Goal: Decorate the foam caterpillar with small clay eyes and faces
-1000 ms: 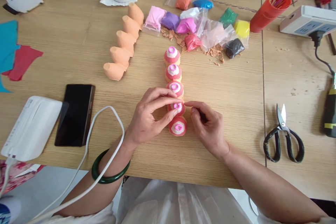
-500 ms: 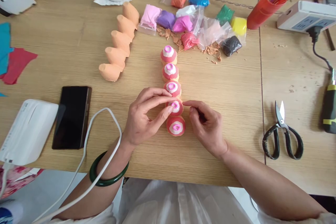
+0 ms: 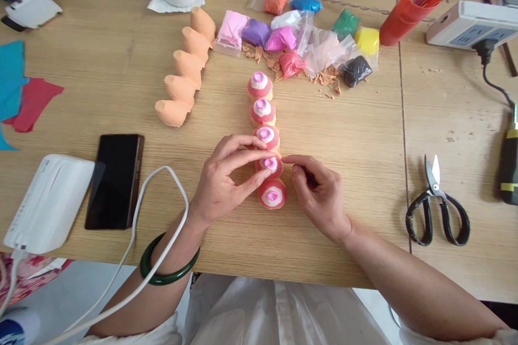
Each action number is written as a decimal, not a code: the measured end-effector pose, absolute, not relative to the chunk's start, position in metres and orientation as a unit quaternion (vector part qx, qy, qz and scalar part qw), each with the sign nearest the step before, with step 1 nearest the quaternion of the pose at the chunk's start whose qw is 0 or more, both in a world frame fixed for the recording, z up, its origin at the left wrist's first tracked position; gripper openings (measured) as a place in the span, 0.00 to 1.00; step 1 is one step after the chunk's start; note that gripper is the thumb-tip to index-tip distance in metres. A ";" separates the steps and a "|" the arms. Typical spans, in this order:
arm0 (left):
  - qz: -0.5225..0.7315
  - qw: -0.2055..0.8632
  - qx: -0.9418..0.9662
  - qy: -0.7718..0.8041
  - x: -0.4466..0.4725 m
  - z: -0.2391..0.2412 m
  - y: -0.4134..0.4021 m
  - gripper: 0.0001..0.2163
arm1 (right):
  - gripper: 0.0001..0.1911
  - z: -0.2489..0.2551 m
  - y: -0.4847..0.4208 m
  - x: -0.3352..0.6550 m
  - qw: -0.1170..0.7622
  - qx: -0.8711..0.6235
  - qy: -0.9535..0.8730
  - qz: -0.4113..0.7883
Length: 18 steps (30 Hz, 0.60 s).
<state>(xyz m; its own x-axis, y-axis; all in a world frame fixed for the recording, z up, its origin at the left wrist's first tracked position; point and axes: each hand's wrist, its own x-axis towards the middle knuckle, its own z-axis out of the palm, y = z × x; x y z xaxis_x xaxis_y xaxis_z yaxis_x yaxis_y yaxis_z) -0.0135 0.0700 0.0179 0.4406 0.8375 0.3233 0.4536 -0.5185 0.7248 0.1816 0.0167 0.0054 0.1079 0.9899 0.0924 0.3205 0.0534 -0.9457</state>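
Several small clay cupcakes with pink, white and magenta tops stand in a line (image 3: pixel 263 110) on the wooden table (image 3: pixel 356 135). My left hand (image 3: pixel 226 180) pinches the fourth clay cupcake (image 3: pixel 270 165) between thumb and fingers. My right hand (image 3: pixel 319 197) touches the same cupcake's right side with its fingertips, the other fingers curled. The nearest cupcake (image 3: pixel 272 194) sits between my two hands. A green bangle (image 3: pixel 165 269) is on my left wrist.
Plain orange clay cones (image 3: pixel 186 67) lie in a row at the left. Bags of coloured clay (image 3: pixel 299 38) sit behind. A phone (image 3: pixel 114 180), white device (image 3: pixel 48 202) and cable (image 3: pixel 157 194) are at the left; scissors (image 3: pixel 439 210), a red cup (image 3: pixel 407 11) and a power strip (image 3: pixel 469 24) at the right.
Both hands stay on the fourth cupcake; my left fingers shift slightly over its top. The view has drifted a little.
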 end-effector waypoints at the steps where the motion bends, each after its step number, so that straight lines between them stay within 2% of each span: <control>1: 0.344 0.279 0.800 0.404 -0.013 0.018 0.070 0.09 | 0.12 0.005 0.017 0.182 0.462 -0.583 -0.560 0.366; 5: 0.362 0.267 0.792 0.412 -0.011 0.017 0.070 0.09 | 0.10 0.004 0.018 0.182 0.475 -0.587 -0.529 0.388; 8: 0.379 0.257 0.782 0.424 -0.009 0.016 0.070 0.08 | 0.04 0.005 0.020 0.184 0.515 -0.575 -0.473 0.424; 12: 0.386 0.255 0.774 0.434 -0.008 0.016 0.070 0.07 | 0.10 0.008 0.026 0.186 0.528 -0.559 -0.371 0.520; 18: 0.423 0.238 0.751 0.447 -0.012 0.017 0.071 0.06 | 0.10 0.011 0.033 0.188 0.536 -0.522 -0.298 0.592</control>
<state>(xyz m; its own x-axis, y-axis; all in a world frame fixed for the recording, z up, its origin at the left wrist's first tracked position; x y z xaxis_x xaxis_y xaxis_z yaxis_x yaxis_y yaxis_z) -0.0117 0.0711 0.0174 0.2421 0.8732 0.4230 0.4715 -0.4869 0.7353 0.1876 0.0326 0.0110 0.1214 0.9467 -0.2984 -0.3231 -0.2466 -0.9137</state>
